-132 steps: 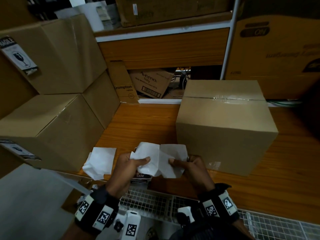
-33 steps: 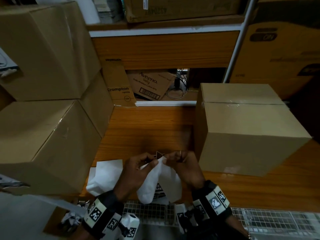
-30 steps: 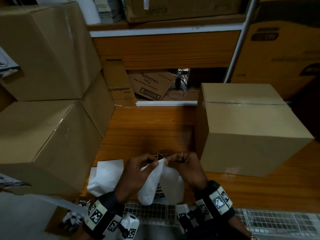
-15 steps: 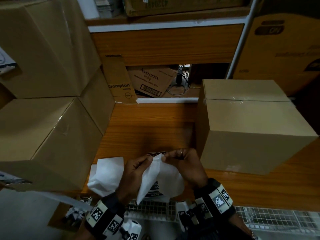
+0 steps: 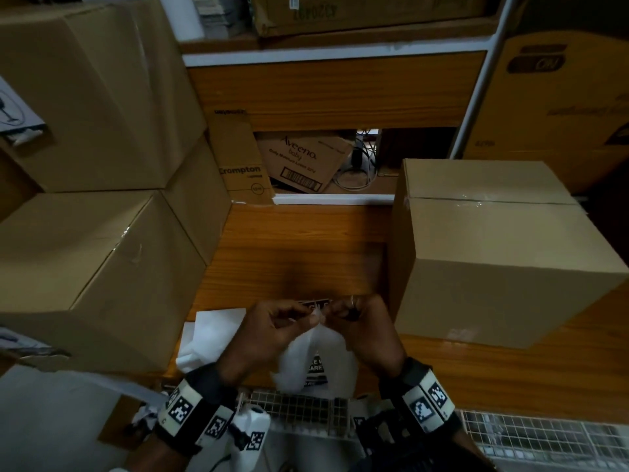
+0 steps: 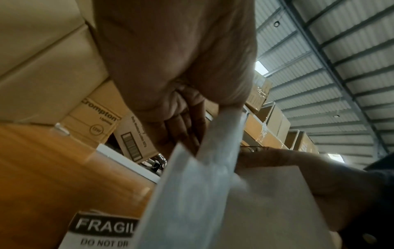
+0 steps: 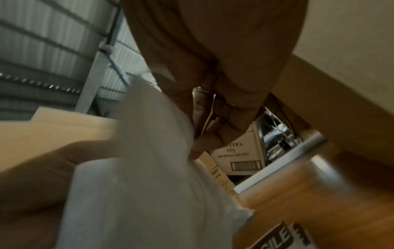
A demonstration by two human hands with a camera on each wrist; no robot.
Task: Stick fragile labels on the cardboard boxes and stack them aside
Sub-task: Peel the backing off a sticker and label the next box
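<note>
Head view, left hand [image 5: 269, 332] and right hand [image 5: 366, 327] pinching label [image 5: 315, 306], left wrist view alone reads spare label [image 6: 102, 230]

My head camera looks forward and down over the orange-brown wooden tabletop [image 5: 292, 247]. Both wrist cameras sit very close beneath the palms, tilted upward toward the ribbed metal roof [image 6: 332, 70]. All three views share the tan Aveeno-printed cardboard carton [image 5: 303, 161] [image 6: 133, 139] [image 7: 241, 155] at the back.
</note>
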